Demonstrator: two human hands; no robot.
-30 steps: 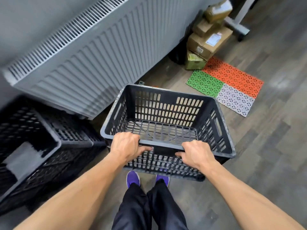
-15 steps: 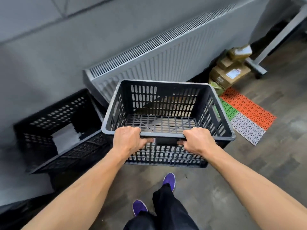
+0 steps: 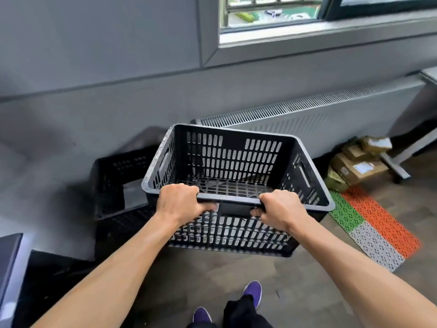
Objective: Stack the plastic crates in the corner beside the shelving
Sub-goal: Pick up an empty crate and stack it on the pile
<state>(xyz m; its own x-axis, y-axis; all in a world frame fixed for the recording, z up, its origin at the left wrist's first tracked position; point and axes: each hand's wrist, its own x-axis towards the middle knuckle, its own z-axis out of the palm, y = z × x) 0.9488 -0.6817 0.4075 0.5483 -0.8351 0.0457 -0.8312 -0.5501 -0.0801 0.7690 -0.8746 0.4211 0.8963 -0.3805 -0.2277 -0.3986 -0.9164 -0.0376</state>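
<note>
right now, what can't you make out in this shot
All in the head view.
Floor crate: blurred, right side hidden behind the held crate; whether it sits on another is unclear.
Boxes: labels too small to read.
Dark object, lower left: cut off by the frame edge.
Shelving: out of view.

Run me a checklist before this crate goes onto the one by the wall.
1. Grip of left hand on the near rim of the carried crate: ok.
2. Grip of right hand on the same rim: ok.
3. Inside of carried crate empty: ok.
4. Lined up over the floor crate: not ok, it hangs to the right of it.
5. Inside of floor crate empty: cannot tell, a pale patch shows there.
</note>
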